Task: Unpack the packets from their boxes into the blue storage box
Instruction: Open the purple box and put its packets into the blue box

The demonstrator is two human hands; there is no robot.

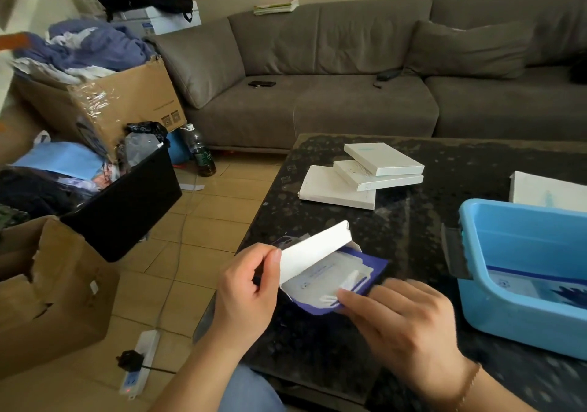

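A grey sofa runs behind a dark speckled counter, where the blue storage box sits at the right edge with at least one packet lying inside and a stack of three white boxes rests near the far side. Above the counter's near edge, the left hand has its grip pinched on the lifted white flap of an open purple box, while the right hand has its grip on the pale packet showing in the opening, thumb pressed on top.
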